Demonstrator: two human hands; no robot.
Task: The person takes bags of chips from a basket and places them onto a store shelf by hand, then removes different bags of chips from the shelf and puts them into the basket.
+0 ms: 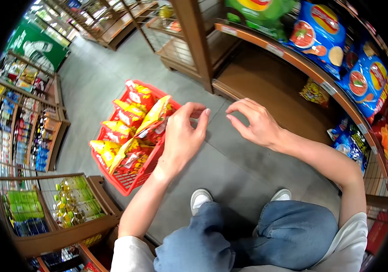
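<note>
My left hand (pixel 186 131) hovers beside the right rim of a red plastic basket (pixel 128 189), its fingers loosely curled and nothing visible in it. Several red-and-yellow snack bags (pixel 132 115) fill the basket, which stands on the floor. Across a small gap, my right hand (pixel 254 121) is raised in front of the lower shelf (pixel 266 86), fingers bent, thumb apart, holding nothing. Neither hand touches a bag.
Blue chip bags (pixel 319 36) and a green chip bag (pixel 262 16) sit on the upper right shelf. A small yellow packet (pixel 314 93) lies on the shelf below. Bottle shelves (pixel 78 199) stand at left. My shoes (pixel 201 199) are on the grey floor (pixel 230 167).
</note>
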